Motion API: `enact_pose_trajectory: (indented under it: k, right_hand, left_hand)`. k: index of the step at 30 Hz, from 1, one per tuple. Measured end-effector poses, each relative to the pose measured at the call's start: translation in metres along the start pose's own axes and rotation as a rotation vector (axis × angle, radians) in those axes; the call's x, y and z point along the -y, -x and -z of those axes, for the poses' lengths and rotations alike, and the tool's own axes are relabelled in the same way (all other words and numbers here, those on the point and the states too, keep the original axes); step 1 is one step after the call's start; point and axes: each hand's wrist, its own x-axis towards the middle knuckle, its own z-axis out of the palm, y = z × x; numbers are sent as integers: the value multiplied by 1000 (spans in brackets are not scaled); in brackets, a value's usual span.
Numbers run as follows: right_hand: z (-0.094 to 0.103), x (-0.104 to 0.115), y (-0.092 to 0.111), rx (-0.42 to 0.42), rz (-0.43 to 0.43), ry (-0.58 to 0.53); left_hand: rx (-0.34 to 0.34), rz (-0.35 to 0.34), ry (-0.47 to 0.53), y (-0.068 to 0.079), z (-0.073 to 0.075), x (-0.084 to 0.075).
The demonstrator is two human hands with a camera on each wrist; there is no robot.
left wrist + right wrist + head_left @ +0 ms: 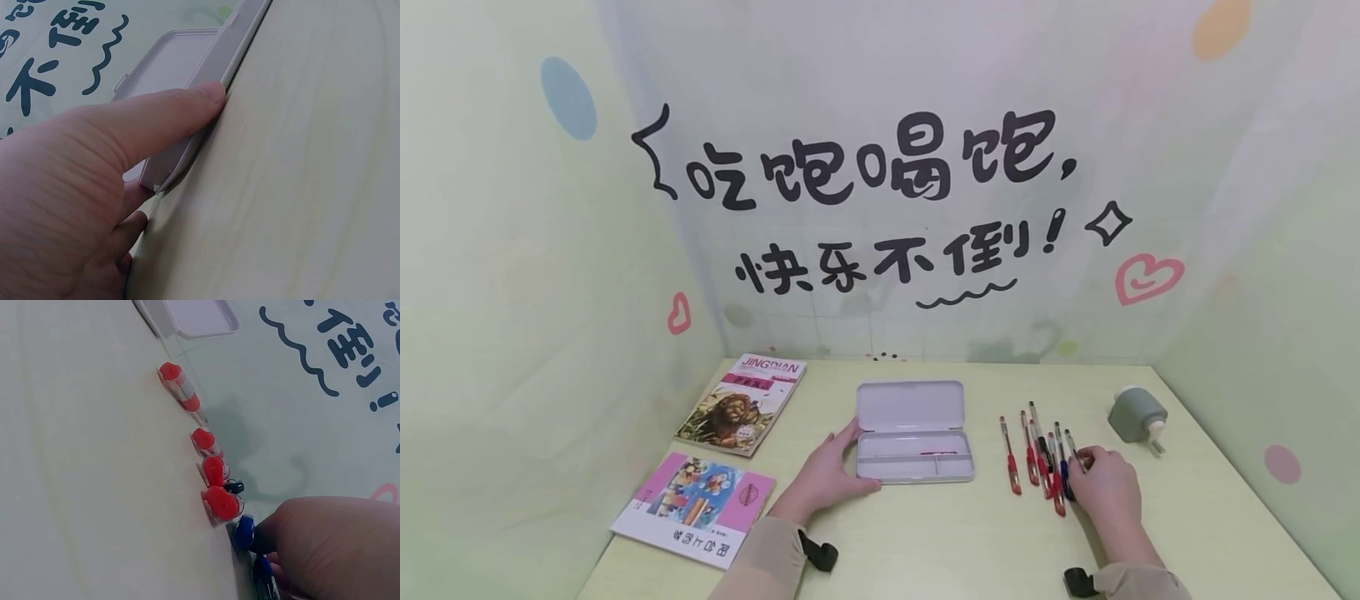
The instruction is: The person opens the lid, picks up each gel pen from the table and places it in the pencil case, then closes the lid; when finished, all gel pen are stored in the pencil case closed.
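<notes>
A pale lilac pencil case (910, 407) lies with its lid up and back. One thin red pen (938, 453) is in its rear compartment. My left hand (829, 477) grips the case's left end, the thumb along the front wall and the other fingers at the side. Several gel pens lie to the right, among them a separate red pen (1012, 467) and a blue pen (245, 532). At the right edge of this group my right hand (1111, 493) pinches another blue pen (265, 578), its fingertips partly hidden.
Two books lie at the left: one with a lion cover (733, 414) and a pink-and-blue one (700, 504). A grey-green pencil sharpener (1137, 414) with a crank stands at the back right. Printed cloth walls (880, 333) border the table.
</notes>
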Motion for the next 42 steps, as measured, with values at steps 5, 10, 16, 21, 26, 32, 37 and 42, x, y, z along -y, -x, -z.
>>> enact_pose_trajectory:
  k: [5, 10, 16, 21, 26, 32, 37, 42]
  right_hand:
    - [1, 1, 0, -11, -6, -9]
    - [3, 3, 1, -23, -21, -23]
    - [4, 19, 6, -91, 42, -14]
    - [-3, 47, 13, -161, 178, -1]
    - [-16, 81, 17, -206, 313, -23]
    - [-41, 114, 19, -199, 432, -34]
    - [-55, 137, 22, -181, 522, -14]
    - [-64, 156, 25, -220, 636, 33]
  left_hand:
    - [4, 7, 0, -1, 0, 0]
    - [9, 20, -3, -2, 0, 0]
    - [10, 32, -6, -2, -1, 0]
    - [14, 30, -1, -1, 2, -1]
    - [4, 10, 1, -2, 3, -1]
    - [4, 18, 1, 0, 2, 0]
    - [6, 31, -1, 0, 0, 0]
    - [2, 28, 4, 0, 0, -1]
